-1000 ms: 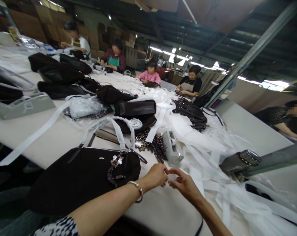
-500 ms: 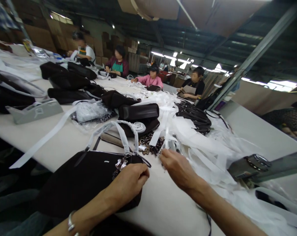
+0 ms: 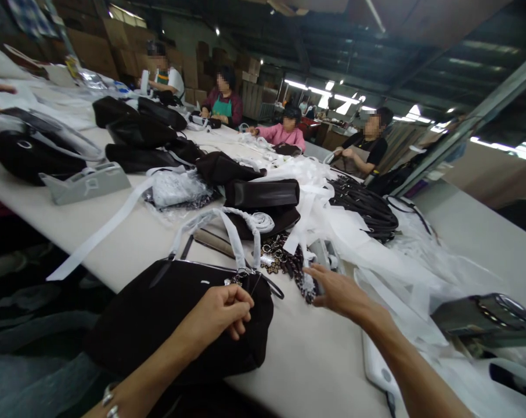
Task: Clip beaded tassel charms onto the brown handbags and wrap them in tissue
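Observation:
A dark brown handbag [image 3: 167, 316] lies at the table's near edge, its handles [image 3: 234, 235] wrapped in white strip. In front of the bag's upper right side, my left hand [image 3: 226, 310] is closed in a pinch; a thin dark line shows at its fingertips, too fine to name. A metal charm [image 3: 233, 282] hangs by the handle base, partly behind that hand. My right hand [image 3: 343, 290] is open, thumb and fingers apart, beside a plastic-wrapped piece [image 3: 307, 287] at the end of a pile of chain charms [image 3: 276, 252].
More dark bags [image 3: 263, 194] are stacked beyond the handbag. White strips [image 3: 345, 226] and a bundle of black straps [image 3: 363, 206] lie to the right. A dark flask [image 3: 481, 316] lies at far right. Several co-workers sit along the far side, one in a pink top [image 3: 284, 136].
My right hand has opened and shifted away from the shiny wrapped piece at its fingertips. My left hand stays pinched by the charm, now turned more upward. The view has swung slightly left.

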Demonstrator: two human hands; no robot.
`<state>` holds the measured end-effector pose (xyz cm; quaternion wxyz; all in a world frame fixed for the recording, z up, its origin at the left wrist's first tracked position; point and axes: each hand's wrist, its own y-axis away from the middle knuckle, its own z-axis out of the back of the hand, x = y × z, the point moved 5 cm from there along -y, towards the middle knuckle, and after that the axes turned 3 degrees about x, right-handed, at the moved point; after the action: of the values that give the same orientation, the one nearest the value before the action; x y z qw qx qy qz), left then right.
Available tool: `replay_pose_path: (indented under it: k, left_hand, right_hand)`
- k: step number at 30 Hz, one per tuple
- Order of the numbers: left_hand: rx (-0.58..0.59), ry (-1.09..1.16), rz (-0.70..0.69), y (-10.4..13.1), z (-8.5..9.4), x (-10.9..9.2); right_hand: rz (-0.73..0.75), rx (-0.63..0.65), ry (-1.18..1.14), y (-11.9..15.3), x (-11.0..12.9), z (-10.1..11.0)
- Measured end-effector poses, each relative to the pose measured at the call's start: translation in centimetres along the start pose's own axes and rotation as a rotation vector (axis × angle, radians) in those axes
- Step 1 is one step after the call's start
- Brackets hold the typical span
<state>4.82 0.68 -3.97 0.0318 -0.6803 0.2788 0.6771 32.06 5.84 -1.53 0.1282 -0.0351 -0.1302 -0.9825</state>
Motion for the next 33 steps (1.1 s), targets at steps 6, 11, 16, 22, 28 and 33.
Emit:
replay_pose_path:
  k: [6, 11, 16, 22, 28, 33]
  left_hand:
    - [0.066, 0.138, 0.022, -1.4, -2.4, 0.1]
    - [0.112, 0.122, 0.062, -1.9, -3.8, 0.8]
    - [0.144, 0.147, 0.078, -1.9, -3.8, 1.6]
    - [0.175, 0.274, 0.154, -2.2, -3.4, 2.0]
    - [0.216, 0.445, 0.189, -2.7, -3.0, 2.5]
    - [0.213, 0.576, 0.210, -2.9, -2.9, 3.4]
  right_hand:
    - [-0.079, -0.048, -0.968, 0.9, 6.1, 0.7]
    - [-0.103, -0.074, -1.519, -1.3, 9.3, -1.8]
    - [-0.160, -0.042, -1.909, -2.4, 10.6, -1.5]
    - [-0.143, -0.085, -2.104, -2.4, 11.5, -0.5]
    - [-0.127, -0.218, -2.117, -3.0, 11.6, -1.3]
    - [-0.123, -0.331, -2.120, -3.6, 11.7, -2.3]
